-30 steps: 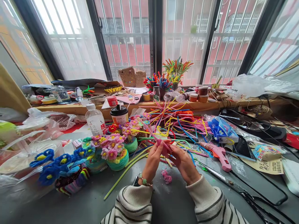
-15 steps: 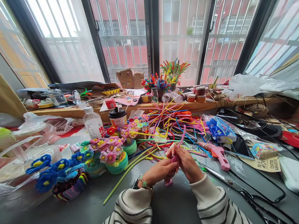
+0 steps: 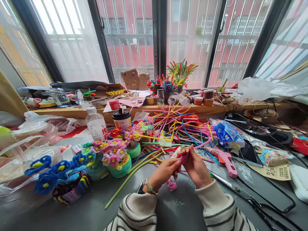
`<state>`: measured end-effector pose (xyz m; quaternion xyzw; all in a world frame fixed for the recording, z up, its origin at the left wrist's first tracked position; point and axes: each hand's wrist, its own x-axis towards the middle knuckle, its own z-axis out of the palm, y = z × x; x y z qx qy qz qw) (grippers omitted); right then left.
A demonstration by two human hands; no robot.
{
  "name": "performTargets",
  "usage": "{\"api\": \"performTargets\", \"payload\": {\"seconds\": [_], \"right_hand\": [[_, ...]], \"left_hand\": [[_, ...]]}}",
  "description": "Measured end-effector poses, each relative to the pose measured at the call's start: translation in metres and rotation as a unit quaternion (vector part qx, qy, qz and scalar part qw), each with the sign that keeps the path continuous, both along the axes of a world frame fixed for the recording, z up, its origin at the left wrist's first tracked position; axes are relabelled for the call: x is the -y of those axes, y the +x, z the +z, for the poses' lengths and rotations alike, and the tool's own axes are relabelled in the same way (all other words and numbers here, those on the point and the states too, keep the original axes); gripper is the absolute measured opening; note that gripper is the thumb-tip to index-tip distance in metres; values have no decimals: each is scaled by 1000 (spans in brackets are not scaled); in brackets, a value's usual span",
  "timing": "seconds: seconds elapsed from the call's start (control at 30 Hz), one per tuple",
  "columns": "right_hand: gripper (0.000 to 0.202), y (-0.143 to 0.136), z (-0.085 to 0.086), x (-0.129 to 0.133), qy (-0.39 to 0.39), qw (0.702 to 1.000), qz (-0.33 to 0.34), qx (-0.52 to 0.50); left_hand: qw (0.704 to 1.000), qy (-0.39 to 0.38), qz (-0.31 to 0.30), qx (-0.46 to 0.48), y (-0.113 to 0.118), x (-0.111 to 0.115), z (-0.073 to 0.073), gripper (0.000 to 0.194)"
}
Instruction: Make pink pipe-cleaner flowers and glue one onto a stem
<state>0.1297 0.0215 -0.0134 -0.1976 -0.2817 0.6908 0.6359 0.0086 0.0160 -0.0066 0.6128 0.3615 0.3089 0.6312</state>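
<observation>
My left hand (image 3: 166, 173) is closed, its thumb and fingers pinching a fuzzy pink pipe cleaner (image 3: 183, 158). Against it, my right hand (image 3: 197, 170) has its fingers closed round the same pipe cleaner, and the two hands nearly touch. Most of the held part is hidden by the fingers. Just below, a small curled pink pipe-cleaner piece (image 3: 172, 184) rests on the grey tabletop (image 3: 179, 215). Behind the hands spreads a heap of loose pipe cleaners (image 3: 168, 120) in pink, yellow, red and blue.
Pots of pink pipe-cleaner flowers (image 3: 116, 154) and blue flowers (image 3: 60, 171) stand at left, near a plastic bottle (image 3: 95, 125) and a lidded cup (image 3: 121, 119). To the right lie a pink glue gun (image 3: 226, 160), long scissors (image 3: 240, 191) and a blue packet (image 3: 226, 133).
The upright pink pipe cleaner no longer stands above my fingers. My right hand has turned, its fingers now pointing more upward. The curled pink piece shows more fully below.
</observation>
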Motion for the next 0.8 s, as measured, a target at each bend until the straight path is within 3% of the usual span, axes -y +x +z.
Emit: {"api": "performTargets", "payload": {"seconds": [0.2,0.4,0.6,0.8], "right_hand": [[23,2,4,1,-1,998,-55,26],[21,7,5,0,-70,985,-121,102],[26,22,5,-3,-71,982,-120,126],[25,27,1,-7,-91,984,-126,92]], "left_hand": [[998,36,51,-27,0,-2,1,37],[996,-21,82,-19,-3,-2,1,42],[993,-65,81,58,-10,-4,1,37],[986,-23,159,48,-9,-5,1,35]]}}
